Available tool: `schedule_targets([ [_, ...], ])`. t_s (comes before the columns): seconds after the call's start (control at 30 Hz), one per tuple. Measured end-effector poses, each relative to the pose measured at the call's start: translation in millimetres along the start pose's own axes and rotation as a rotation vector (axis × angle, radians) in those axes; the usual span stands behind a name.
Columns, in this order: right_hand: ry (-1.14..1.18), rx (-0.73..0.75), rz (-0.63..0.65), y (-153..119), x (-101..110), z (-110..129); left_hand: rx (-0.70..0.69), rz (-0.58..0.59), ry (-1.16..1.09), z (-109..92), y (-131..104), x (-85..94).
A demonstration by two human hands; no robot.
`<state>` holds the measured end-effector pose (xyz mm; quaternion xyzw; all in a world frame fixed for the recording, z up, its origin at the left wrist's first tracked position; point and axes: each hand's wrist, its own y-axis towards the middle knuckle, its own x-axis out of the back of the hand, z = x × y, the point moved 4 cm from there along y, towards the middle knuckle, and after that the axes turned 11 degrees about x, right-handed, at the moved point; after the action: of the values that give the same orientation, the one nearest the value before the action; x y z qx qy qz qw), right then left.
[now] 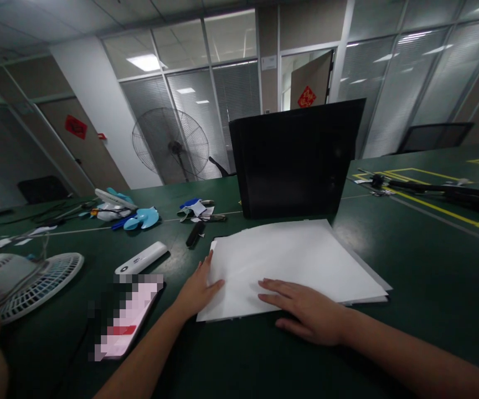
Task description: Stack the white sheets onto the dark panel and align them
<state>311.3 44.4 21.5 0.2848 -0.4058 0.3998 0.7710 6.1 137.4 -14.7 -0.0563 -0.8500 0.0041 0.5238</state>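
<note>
A stack of white paper sheets (pixel 293 260) lies on the dark green tabletop (pixel 422 266), just before a black upright panel (pixel 293 158). Left hand (pixel 197 288) presses the stack's left edge, right hand (pixel 305 310) its near edge; both are flat, fingers spread, holding nothing.

Both bare forearms stretched forward from the lower edge, angled inward. Left hand (pixel 197 291) flat, palm down, thumb spread to the right. Right hand (pixel 308 313) flat too, palm down, fingers extended leftward and slightly splayed. Neither hand gripping.
</note>
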Motion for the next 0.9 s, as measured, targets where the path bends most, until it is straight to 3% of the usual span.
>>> schedule_targets([
  [0.13, -0.148, -0.196, -0.022, -15.5, 11.3, -30.4, 0.000, 0.015, -0.048, -0.4, -2.0, 1.7],
  [0.27, -0.158, -0.214, 0.007, -27.1, 17.3, -47.3, 0.011, -0.004, -0.093, -3.5, -3.6, 0.6],
  [0.43, -0.164, -0.173, 0.004, -27.2, 14.5, -46.2, -0.030, -0.071, -0.058, -0.6, 1.2, -2.5],
  [0.9, -0.142, -0.115, 0.038, -27.5, 17.8, -43.4, -0.119, -0.012, 0.171, -6.6, 3.8, -4.2],
])
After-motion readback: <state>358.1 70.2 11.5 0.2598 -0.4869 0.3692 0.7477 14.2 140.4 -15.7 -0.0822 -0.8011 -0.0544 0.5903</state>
